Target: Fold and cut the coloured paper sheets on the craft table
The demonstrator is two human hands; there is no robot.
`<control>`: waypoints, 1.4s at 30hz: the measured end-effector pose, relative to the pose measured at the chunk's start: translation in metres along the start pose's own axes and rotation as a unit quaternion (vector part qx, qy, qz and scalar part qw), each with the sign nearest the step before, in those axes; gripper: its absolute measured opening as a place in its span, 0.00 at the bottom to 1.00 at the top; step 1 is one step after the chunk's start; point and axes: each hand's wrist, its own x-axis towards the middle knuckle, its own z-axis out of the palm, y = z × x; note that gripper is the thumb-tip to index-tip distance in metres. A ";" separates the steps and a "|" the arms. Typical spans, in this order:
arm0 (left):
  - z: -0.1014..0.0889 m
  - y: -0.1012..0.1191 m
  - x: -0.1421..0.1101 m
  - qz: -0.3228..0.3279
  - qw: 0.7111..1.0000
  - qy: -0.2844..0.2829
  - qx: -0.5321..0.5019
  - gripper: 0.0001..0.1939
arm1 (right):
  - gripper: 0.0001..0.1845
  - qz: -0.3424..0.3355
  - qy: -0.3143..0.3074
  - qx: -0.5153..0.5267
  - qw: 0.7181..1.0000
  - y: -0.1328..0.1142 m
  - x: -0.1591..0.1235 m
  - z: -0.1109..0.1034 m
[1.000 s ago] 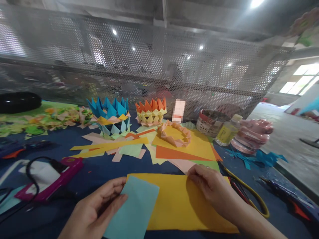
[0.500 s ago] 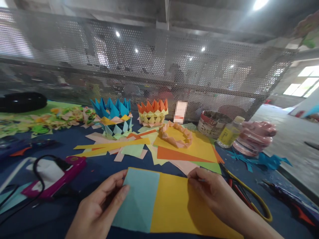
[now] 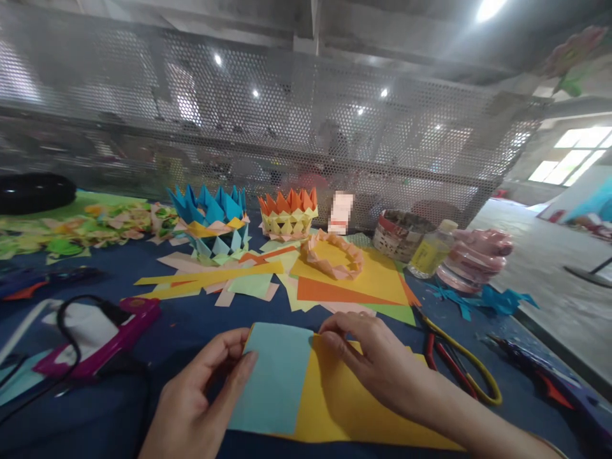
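My left hand (image 3: 201,395) pinches the left edge of a light blue paper rectangle (image 3: 275,376) between thumb and fingers. The blue paper lies on the left end of a yellow paper sheet (image 3: 354,408) on the dark blue tabletop. My right hand (image 3: 377,363) rests on the yellow sheet, its fingertips pressed together at the blue paper's top right corner.
Scissors with yellow handles (image 3: 459,366) lie right of my right hand. A pink glue gun (image 3: 95,338) with black cable sits left. Coloured paper scraps (image 3: 335,290), a blue paper crown (image 3: 210,220), an orange-yellow crown (image 3: 288,213), a bottle (image 3: 430,252) and a basket (image 3: 399,233) stand behind.
My left hand slid the blue paper right onto the yellow sheet and squared it up. My right hand moved left along the sheet's top edge to the blue paper's corner.
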 end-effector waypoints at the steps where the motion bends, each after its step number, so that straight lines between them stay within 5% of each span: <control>1: 0.001 0.002 -0.002 -0.002 1.000 0.001 -0.002 0.28 | 0.11 -0.005 -0.004 -0.001 1.000 -0.003 0.003 0.001; 7: 0.006 0.017 -0.012 -0.001 0.999 0.030 -0.015 0.25 | 0.16 -0.021 -0.014 -0.016 1.000 -0.013 0.012 0.011; 18: -0.010 0.013 -0.006 -0.043 0.990 -0.104 -0.090 0.22 | 0.13 -0.017 0.002 0.008 1.000 -0.010 0.015 0.015; 27: -0.008 0.008 -0.005 -0.100 0.961 -0.094 -0.240 0.21 | 0.13 -0.013 0.011 0.013 1.000 -0.008 0.015 0.012; 34: -0.008 0.014 -0.006 -0.061 0.981 -0.107 -0.150 0.23 | 0.13 -0.012 0.014 0.013 1.000 -0.007 0.016 0.013; 42: -0.005 0.013 -0.005 -0.072 0.973 -0.115 -0.187 0.26 | 0.14 -0.012 0.011 0.018 1.000 -0.007 0.016 0.013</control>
